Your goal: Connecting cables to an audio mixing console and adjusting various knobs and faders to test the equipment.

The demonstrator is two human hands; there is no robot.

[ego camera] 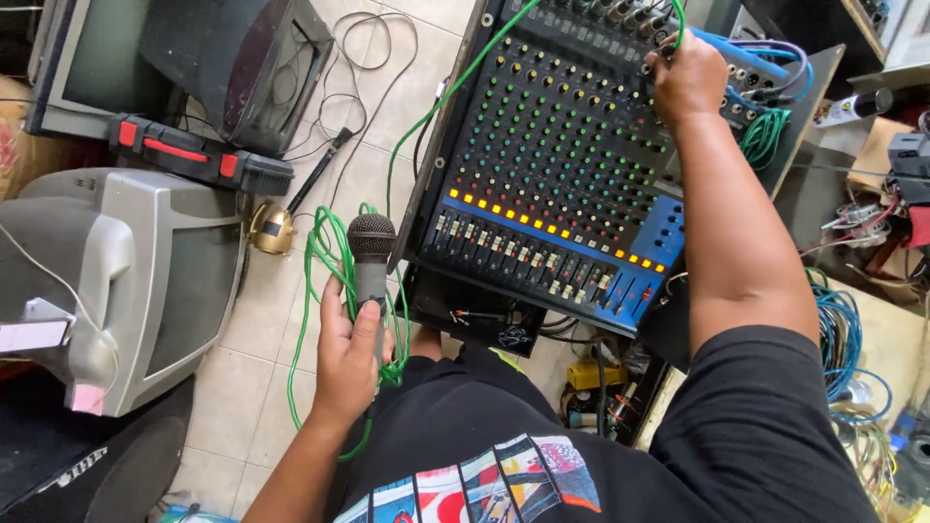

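We see the left hand [347, 358] at about seven o'clock in the view, its grip wrapped tight around the grey handle of a microphone [371, 260], thumb laid up the shaft and the dark mesh head standing upright above the fist. A green cable [320, 254] loops around that hand and runs up toward the audio mixer [552, 165]. The right hand [686, 76] reaches to one o'clock, at the mixer's far edge among the plugged leads; its fingers curl down over the sockets there, and we cannot tell whether they pinch a plug. An old grey television [126, 281] sits at nine o'clock on the tiled floor [262, 320].
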